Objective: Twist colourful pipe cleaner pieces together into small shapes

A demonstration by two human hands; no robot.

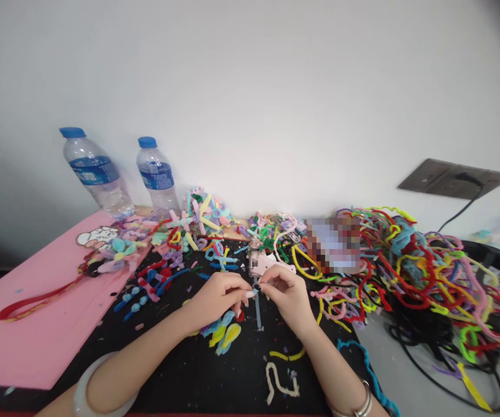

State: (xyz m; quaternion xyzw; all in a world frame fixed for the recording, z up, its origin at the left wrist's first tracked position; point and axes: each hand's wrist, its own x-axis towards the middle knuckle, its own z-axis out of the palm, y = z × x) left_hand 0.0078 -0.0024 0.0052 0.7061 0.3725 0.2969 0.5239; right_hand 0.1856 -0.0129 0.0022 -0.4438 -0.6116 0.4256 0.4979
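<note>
My left hand (217, 296) and my right hand (288, 294) meet above the middle of the black mat (180, 370). Thumbs and forefingers are pinched almost tip to tip around something small that my fingers mostly hide. Just behind them lies a pink glue gun (267, 264). A translucent glue stick (258, 313) points toward me between my hands. Yellow and blue pipe-cleaner loops (225, 335) rest below my left hand. Nearer me, a bent cream pipe cleaner (276, 387) and a short yellow piece (285, 355) lie on the mat.
Two water bottles (98, 176) stand at the back left by the wall. A pink sheet (28, 301) carries a red strap (37, 304). Tangled pipe cleaners (419, 266) and a black cable (423, 358) crowd the right side. A wall socket (445, 178) has a plug in it.
</note>
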